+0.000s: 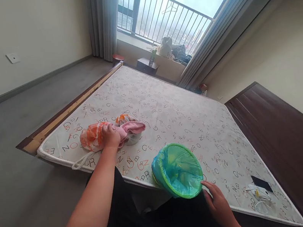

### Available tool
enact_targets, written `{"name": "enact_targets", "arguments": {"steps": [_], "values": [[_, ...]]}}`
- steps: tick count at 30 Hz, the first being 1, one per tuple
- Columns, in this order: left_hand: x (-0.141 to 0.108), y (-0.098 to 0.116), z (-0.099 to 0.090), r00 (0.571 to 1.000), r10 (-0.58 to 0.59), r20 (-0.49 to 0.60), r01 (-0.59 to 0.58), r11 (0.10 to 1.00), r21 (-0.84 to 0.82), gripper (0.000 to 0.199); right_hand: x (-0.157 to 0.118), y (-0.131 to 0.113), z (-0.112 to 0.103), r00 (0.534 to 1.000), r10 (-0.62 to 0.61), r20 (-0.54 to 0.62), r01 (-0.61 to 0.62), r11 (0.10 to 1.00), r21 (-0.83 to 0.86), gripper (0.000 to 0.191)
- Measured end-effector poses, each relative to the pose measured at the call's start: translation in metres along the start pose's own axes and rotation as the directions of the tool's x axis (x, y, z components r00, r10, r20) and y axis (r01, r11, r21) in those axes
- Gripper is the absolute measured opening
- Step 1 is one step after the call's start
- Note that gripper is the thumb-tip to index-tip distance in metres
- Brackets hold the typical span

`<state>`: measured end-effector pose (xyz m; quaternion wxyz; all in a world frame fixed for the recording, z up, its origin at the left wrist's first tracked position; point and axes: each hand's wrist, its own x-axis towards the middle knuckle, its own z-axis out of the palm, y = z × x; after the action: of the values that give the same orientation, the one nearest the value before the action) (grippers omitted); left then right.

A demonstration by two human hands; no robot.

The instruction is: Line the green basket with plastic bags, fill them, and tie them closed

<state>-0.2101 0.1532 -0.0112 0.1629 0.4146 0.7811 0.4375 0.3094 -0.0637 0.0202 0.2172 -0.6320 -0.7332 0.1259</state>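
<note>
The left hand (110, 136) clutches an orange plastic bag (93, 137); the open right hand (219, 206) touches a green bin (177, 171).

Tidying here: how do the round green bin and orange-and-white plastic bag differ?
The round green bin is teal-lined and has an open rim; the orange-and-white plastic bag lies crumpled. The bin sits beside the right hand, the bag under the left hand. Both are on the lettered mattress.

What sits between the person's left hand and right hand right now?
The head view shows a blue-lined green wastebasket between the left hand and right hand, at the mattress edge.
</note>
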Motion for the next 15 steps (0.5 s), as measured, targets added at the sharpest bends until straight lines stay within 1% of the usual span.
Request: {"name": "enact_targets", "arguments": {"steps": [2,3,5,7,9,11,13,14,15], "values": [[0.006,-0.01,-0.01,0.987,-0.133,-0.085,0.137,0.99,0.033,0.049,-0.035,0.02,0.0,0.99,0.059,-0.129,-0.062,0.998,-0.02,0.042],[0.009,-0.015,-0.014,0.977,-0.187,-0.099,0.193,0.98,0.053,0.051,-0.052,0.029,0.003,0.982,0.082,-0.172,-0.086,0.996,-0.018,0.045],[0.014,-0.026,-0.021,0.967,-0.245,-0.069,0.252,0.961,0.115,0.054,-0.079,0.04,0.011,0.97,0.112,-0.216,-0.113,0.994,0.005,0.046],[0.019,-0.04,-0.026,0.961,-0.276,0.026,0.266,0.944,0.196,0.052,-0.095,0.045,0.021,0.957,0.148,-0.248,-0.143,0.989,0.039,0.044],[0.022,-0.054,-0.031,0.927,-0.357,0.118,0.317,0.911,0.263,0.052,-0.1,0.044,0.027,0.943,0.181,-0.281,-0.167,0.983,0.072,0.042],[0.022,-0.065,-0.037,0.902,-0.409,0.136,0.358,0.886,0.294,0.064,-0.097,0.042,0.03,0.935,0.202,-0.29,-0.178,0.978,0.107,0.042],[0.019,-0.07,-0.046,0.89,-0.437,0.133,0.387,0.876,0.289,0.078,-0.091,0.038,0.031,0.941,0.207,-0.268,-0.175,0.975,0.138,0.04],[0.017,-0.071,-0.051,0.883,-0.451,0.13,0.404,0.871,0.279,0.082,-0.088,0.036,0.031,0.946,0.204,-0.251,-0.171,0.974,0.148,0.039],[0.015,-0.07,-0.057,0.891,-0.432,0.138,0.391,0.886,0.25,0.082,-0.086,0.034,0.03,0.95,0.201,-0.238,-0.167,0.974,0.155,0.039]]}}
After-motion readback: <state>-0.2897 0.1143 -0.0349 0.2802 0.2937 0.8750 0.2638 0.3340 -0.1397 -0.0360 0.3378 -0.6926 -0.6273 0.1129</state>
